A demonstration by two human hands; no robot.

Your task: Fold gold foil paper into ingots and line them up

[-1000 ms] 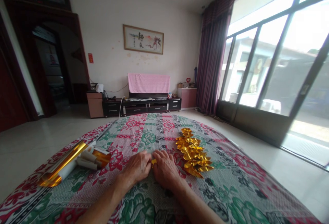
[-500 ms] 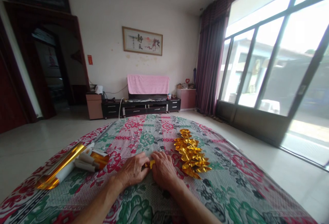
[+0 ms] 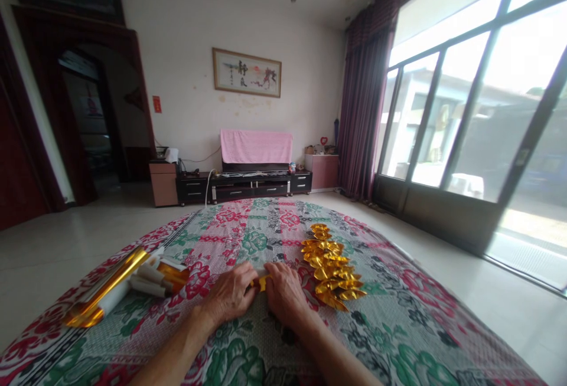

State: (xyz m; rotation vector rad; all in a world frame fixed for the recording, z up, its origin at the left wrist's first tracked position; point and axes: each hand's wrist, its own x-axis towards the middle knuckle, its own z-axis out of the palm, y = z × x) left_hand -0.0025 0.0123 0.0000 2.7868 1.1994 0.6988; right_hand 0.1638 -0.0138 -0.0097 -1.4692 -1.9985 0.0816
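Note:
My left hand [image 3: 230,293] and my right hand [image 3: 286,293] rest side by side on a floral cloth [image 3: 248,238]. Both have their fingers curled on a small piece of gold foil paper [image 3: 261,282] pinched between them; only a sliver of it shows. Just right of my right hand lies a row of several folded gold foil pieces [image 3: 330,268]. To the left of my left hand lie rolls of gold foil and white paper [image 3: 133,280].
The cloth covers a round table. Beyond it are a tiled floor [image 3: 66,238], a low black TV stand [image 3: 248,184] with a pink cloth, a dark doorway at the left and tall windows [image 3: 465,120] at the right.
My hands stay together on the gold piece, with the fingers shifting slightly. The view has tilted a little.

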